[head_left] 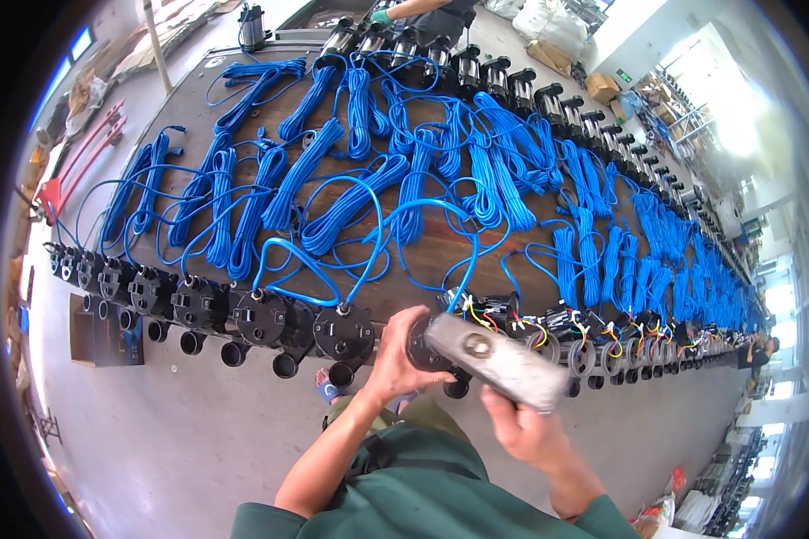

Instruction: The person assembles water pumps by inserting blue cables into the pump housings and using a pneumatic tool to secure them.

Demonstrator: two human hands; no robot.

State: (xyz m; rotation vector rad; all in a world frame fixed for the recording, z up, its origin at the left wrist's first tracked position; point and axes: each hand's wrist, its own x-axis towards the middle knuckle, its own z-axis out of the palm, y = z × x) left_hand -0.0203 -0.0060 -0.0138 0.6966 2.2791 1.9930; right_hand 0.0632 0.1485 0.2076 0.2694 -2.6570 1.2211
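Note:
My left hand (395,359) is curled round the side of a black round pump cap (421,346) at the near edge of the workbench, with a blue cable rising from it. In my right hand (526,431) is a mallet, smeared by motion. Its pale grey block head (512,364) has a round fitting near one end and hangs over the cap, covering part of it. Whether the head touches the cap I cannot tell. Just left stands another capped pump (343,332). To the right, pump bodies with bare coloured wires (535,337) show no caps.
Bundles of blue cable (355,207) cover much of the brown workbench (324,171), with loops crossing near my hands. Silver and black pumps (521,90) line its far edge. Across the bench is a co-worker's gloved hand (382,18). A cardboard box (103,332) sits on the floor.

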